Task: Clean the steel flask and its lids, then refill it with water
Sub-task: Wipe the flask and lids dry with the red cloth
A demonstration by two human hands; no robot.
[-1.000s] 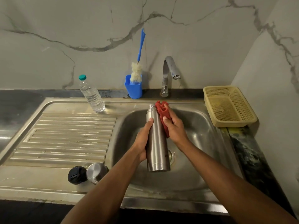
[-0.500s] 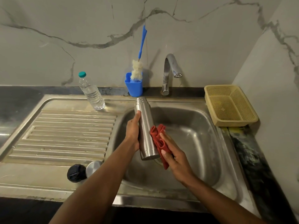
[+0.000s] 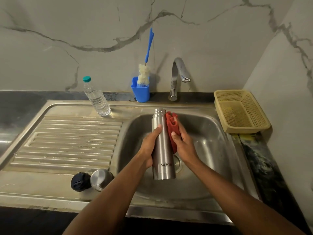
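Observation:
The open steel flask point(image 3: 162, 150) stands nearly upright over the sink basin point(image 3: 208, 146), its mouth away from me. My left hand point(image 3: 149, 146) grips its left side at mid-height. My right hand point(image 3: 183, 145) presses a red scrub cloth point(image 3: 172, 128) against the flask's upper right side. Two lids sit on the sink's front ledge: a black inner lid point(image 3: 80, 181) and a steel cap point(image 3: 101, 178) beside it.
A clear water bottle with a teal cap point(image 3: 96, 97) stands at the back of the ribbed drainboard point(image 3: 67, 143). A blue cup holding a bottle brush point(image 3: 141, 89) sits left of the tap point(image 3: 177, 77). A yellow mesh basket point(image 3: 240, 111) rests on the right counter.
The flask has come back from a left tilt to nearly upright and lower in the basin. My right hand slid the red cloth from the flask's base up to its neck.

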